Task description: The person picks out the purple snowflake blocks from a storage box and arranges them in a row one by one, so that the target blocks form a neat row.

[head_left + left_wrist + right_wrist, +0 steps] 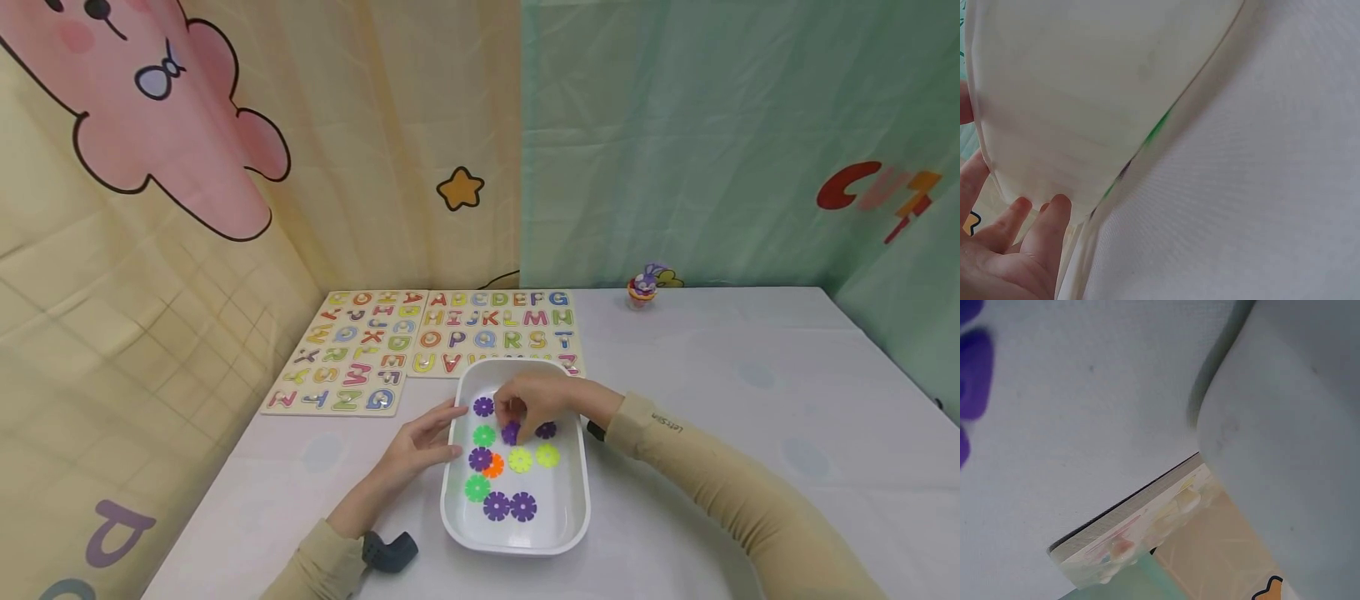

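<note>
A white plastic tray (517,537) holds several notched, flower-shaped discs. My right hand (536,398) reaches into it from the right, thumb and fingertips pinching a purple flower disc (511,432). Purple petals (974,375) show at the left edge of the right wrist view. Around that hand lie a yellow disc (520,460), a green disc (483,436) and an orange disc (492,466) partly under a purple one. My left hand (420,442) touches the tray's left side with fingers extended; in the left wrist view its fingertips rest against the tray's outer wall (1054,125).
Behind the tray lie two wooden alphabet boards (337,354), one (495,329) partly covered by its far end. A small purple-topped toy (642,287) stands near the table's back edge. Patterned curtains (675,125) enclose the back and left side.
</note>
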`<state>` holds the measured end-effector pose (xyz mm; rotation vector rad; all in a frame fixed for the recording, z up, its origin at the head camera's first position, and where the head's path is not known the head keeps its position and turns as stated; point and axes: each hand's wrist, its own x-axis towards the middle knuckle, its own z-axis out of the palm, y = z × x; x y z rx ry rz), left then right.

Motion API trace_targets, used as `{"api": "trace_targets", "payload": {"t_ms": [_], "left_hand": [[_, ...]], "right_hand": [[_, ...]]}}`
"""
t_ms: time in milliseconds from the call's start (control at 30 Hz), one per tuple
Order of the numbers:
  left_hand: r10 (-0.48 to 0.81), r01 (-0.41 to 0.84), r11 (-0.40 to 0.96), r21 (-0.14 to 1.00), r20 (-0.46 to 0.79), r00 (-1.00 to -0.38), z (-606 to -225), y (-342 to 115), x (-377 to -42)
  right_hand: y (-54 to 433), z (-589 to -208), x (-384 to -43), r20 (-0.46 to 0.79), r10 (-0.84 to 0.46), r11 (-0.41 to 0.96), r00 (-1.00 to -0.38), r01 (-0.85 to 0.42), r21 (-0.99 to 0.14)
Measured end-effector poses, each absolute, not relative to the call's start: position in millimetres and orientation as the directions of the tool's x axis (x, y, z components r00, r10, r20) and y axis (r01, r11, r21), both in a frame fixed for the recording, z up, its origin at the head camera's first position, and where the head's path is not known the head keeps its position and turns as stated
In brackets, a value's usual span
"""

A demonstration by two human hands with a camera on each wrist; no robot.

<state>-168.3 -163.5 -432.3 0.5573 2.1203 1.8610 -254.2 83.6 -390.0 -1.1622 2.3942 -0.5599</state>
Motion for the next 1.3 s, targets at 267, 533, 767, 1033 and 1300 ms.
{"api": "trace_targets", "payload": {"t_ms": [267, 533, 767, 1033, 1300], "left_hand": [[0.436, 0.098, 0.119, 0.988, 0.036, -0.899, -431.3, -163.1, -167.7], [0.434, 0.086, 0.118, 0.989, 0.026, -0.9, -432.3, -162.7, -167.7], [0.431, 0.082, 0.125, 0.989, 0.02, -0.902, -431.2, -163.3, -166.7], [0.442, 0.105, 0.099, 0.99, 0.051, -0.896, -429.5, -163.2, -167.1], [0.446, 0.115, 0.082, 0.99, 0.067, -0.893, -430.6, -163.6, -166.8]], "right_hand": [[86.1, -389.7, -255.1, -0.189, -0.784, 0.586, -0.591, -0.604, -0.541], [88.8, -391.6, -261.6, -0.138, -0.803, 0.508, -0.58, -0.544, -0.668], [92.4, -386.8, -263.6, -0.084, -0.82, 0.414, -0.566, -0.485, -0.771], [107.8, -371.2, -261.6, -0.045, -0.769, 0.401, -0.637, -0.426, -0.811], [144.5, -357.1, -253.9, 0.037, -0.711, 0.348, -0.703, -0.397, -0.849]]}}
